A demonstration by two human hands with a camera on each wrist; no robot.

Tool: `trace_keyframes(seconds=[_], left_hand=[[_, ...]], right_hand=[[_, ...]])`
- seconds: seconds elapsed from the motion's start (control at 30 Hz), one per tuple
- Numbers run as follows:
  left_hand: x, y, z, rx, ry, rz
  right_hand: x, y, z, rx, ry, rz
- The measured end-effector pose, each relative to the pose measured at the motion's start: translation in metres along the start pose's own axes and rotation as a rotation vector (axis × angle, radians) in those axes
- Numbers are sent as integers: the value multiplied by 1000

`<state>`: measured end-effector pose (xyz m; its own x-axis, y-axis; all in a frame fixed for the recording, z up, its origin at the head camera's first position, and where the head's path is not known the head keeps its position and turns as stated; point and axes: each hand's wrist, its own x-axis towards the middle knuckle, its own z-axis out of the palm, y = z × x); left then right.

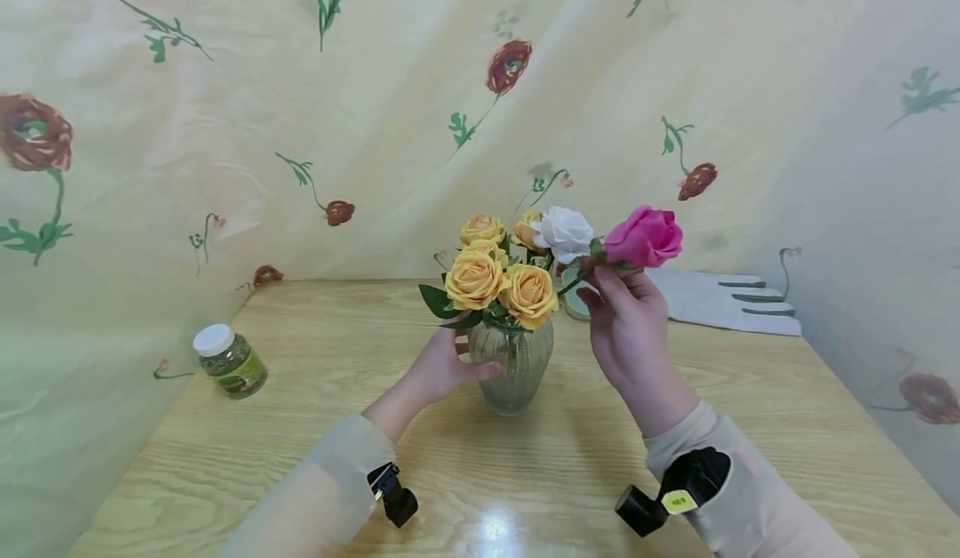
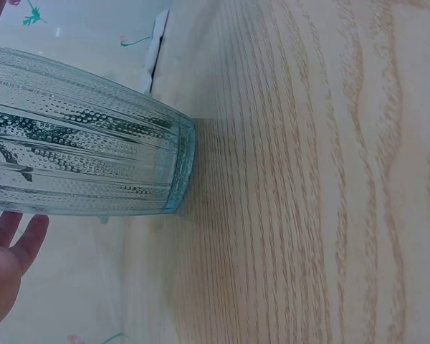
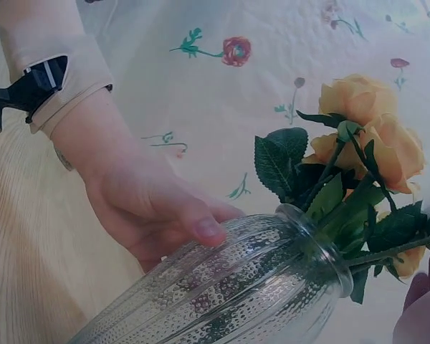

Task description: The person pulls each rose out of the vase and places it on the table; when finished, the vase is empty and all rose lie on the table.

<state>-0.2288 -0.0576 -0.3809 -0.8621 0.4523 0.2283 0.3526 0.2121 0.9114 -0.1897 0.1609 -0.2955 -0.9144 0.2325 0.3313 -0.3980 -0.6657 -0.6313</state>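
A ribbed clear glass vase (image 1: 517,374) stands upright on the table, holding several yellow roses (image 1: 476,279) with green leaves. A white rose (image 1: 564,233) leans out at the bunch's right. My left hand (image 1: 442,366) holds the vase's left side, thumb across the front and fingers behind, as the right wrist view also shows. To the right of the mouth, my right hand (image 1: 633,324) pinches a pink rose (image 1: 643,237) just under its bloom. A green stem (image 3: 387,254) slants from the vase's mouth to that hand. The right fingertips are partly hidden by the blooms.
On the table's left stands a jar (image 1: 238,370) with a white lid and green label. A flat white piece with finger-like slots (image 1: 705,295) lies at the back right. Flower-printed cloth (image 1: 390,108) hangs behind the wooden table (image 1: 337,333) and along its sides.
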Motion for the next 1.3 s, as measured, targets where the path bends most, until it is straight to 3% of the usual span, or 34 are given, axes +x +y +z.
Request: trace_keyframes(seconds=[0.13, 0.27, 0.53, 0.77, 0.97, 1.2, 1.3], left_hand=[[1, -3, -1, -2, -17, -4], [0, 1, -2, 6, -26, -7], [0, -7, 1, -16, -1, 65], [3, -9, 3, -118, -43, 156], [1, -7, 2, -47, -13, 89], [2, -10, 3, -55, -16, 111], [1, -11, 3, -61, -10, 89]], right_hand=[[2, -3, -3, 100, -63, -6], [5, -10, -5, 200, -67, -23], [12, -33, -10, 360, 66, -11], [17, -44, -16, 468, 152, -34], [20, -53, -23, 509, 196, -83], [29, -78, -35, 550, 278, -86], [33, -86, -40, 555, 287, -88]])
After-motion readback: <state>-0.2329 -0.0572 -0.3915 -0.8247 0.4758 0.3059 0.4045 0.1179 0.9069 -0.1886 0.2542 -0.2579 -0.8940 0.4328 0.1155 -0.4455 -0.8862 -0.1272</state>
